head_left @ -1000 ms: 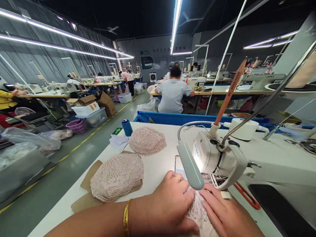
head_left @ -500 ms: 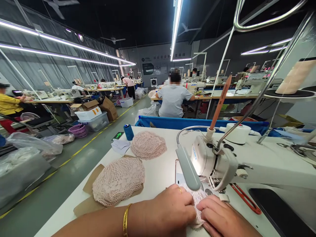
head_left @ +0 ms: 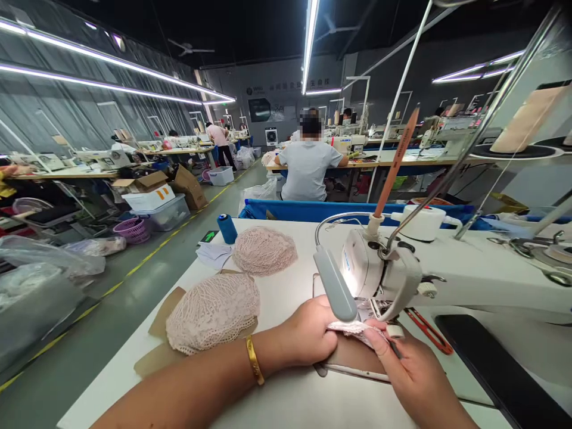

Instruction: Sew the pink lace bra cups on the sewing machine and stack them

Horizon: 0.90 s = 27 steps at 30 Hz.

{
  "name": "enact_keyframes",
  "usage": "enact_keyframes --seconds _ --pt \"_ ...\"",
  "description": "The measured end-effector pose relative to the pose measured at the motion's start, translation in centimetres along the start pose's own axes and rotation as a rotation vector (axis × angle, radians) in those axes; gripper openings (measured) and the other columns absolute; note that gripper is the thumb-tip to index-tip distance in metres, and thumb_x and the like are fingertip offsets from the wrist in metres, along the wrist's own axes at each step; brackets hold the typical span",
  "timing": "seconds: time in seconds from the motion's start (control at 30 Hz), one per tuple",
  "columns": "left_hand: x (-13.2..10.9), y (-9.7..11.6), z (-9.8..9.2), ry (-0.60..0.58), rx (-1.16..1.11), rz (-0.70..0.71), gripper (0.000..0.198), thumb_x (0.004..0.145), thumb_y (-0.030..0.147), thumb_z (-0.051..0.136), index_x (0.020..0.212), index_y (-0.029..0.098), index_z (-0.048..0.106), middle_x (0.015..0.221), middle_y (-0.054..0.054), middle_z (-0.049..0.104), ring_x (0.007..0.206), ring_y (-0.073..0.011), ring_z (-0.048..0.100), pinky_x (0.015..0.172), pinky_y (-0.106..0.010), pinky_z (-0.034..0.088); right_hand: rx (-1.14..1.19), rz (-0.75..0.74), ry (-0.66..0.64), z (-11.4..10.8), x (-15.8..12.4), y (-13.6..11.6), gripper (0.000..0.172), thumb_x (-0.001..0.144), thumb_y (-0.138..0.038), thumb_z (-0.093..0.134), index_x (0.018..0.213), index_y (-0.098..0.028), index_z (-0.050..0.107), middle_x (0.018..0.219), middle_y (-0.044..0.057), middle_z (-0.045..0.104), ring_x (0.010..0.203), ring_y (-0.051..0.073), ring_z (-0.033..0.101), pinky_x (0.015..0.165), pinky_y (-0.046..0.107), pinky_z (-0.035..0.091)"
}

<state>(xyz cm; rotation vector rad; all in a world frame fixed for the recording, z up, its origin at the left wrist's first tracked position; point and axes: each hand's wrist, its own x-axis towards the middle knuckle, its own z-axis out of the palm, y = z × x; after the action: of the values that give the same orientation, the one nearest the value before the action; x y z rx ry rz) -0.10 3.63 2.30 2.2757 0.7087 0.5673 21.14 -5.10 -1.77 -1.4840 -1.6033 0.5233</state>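
Note:
A sewing machine (head_left: 360, 262) stands in front of me, its lamp lit and a grey guard hanging beside the needle area. Under it, a strip of pale pink lace (head_left: 351, 327) is stretched between my hands. My left hand (head_left: 313, 333), with a gold bracelet at the wrist, is closed on the lace's left end. Thumb and fingers of my right hand (head_left: 409, 363) pinch the other end, close to the presser foot. A small dark thing shows by the right fingers; I cannot tell what it is. Two piles of lace pieces (head_left: 213, 313) (head_left: 264, 250) lie to the left.
A blue thread spool (head_left: 227, 229) stands at the table's back left edge. Right of the machine head lie a red thread snipper (head_left: 429, 331) and a black phone-like slab (head_left: 500, 369). A brown pencil (head_left: 397, 161) stands upright on the machine. A co-worker (head_left: 308, 167) sits ahead.
Both hands have turned and raised the lace; its edge now stretches between them, with a brownish area showing below. The left hand has moved slightly left and up. The view has shifted a little.

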Motion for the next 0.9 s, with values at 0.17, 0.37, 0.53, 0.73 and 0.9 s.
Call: enact_keyframes --seconds 0.17,0.37,0.53,0.73,0.9 --pt "0.5 -0.3 0.3 0.089 -0.054 0.010 0.024 0.084 0.000 0.057 0.092 0.019 0.069 0.105 -0.004 0.071 0.094 -0.0202 0.064 0.094 -0.031 0.056 0.134 0.116 0.117 0.7 -0.5 -1.1 0.048 0.107 -0.068 0.054 0.115 -0.027 0.076 0.108 0.005 0.085 0.106 0.029 0.080 0.076 0.030 0.060" --pt "0.8 -0.2 0.5 0.073 -0.115 -0.009 0.017 0.082 0.004 0.067 0.089 0.019 0.072 0.107 -0.003 0.073 0.097 -0.0203 0.066 0.096 -0.031 0.056 0.183 0.110 0.146 1.2 -0.5 -1.1 0.046 0.106 -0.068 0.055 0.111 -0.027 0.075 0.108 0.004 0.085 0.104 0.027 0.080 0.071 0.028 0.058" --pt "0.3 0.0 0.3 0.053 -0.296 -0.102 0.028 0.074 0.014 0.084 0.101 0.020 0.077 0.109 -0.002 0.074 0.101 -0.0224 0.066 0.101 -0.034 0.056 0.178 0.083 0.153 1.0 -0.3 -0.8 0.044 0.107 -0.066 0.056 0.116 -0.026 0.074 0.111 0.004 0.085 0.104 0.026 0.080 0.074 0.028 0.060" --pt "-0.1 -0.2 0.6 0.059 -0.480 -0.061 0.023 0.076 0.030 0.088 0.080 0.018 0.069 0.095 -0.003 0.073 0.101 -0.0244 0.067 0.101 -0.038 0.055 0.124 -0.042 0.048 0.6 -0.2 0.3 0.039 0.110 -0.059 0.053 0.106 -0.027 0.075 0.103 0.005 0.085 0.097 0.027 0.082 0.075 0.028 0.064" --pt "-0.7 -0.6 0.9 0.062 -0.216 0.066 0.031 0.089 0.036 0.079 0.070 0.017 0.063 0.088 -0.005 0.069 0.088 -0.0211 0.066 0.085 -0.034 0.057 0.034 -0.218 -0.040 -0.2 -0.2 0.8 0.028 0.116 -0.041 0.048 0.106 -0.028 0.071 0.095 0.000 0.081 0.082 0.019 0.078 0.077 0.026 0.061"
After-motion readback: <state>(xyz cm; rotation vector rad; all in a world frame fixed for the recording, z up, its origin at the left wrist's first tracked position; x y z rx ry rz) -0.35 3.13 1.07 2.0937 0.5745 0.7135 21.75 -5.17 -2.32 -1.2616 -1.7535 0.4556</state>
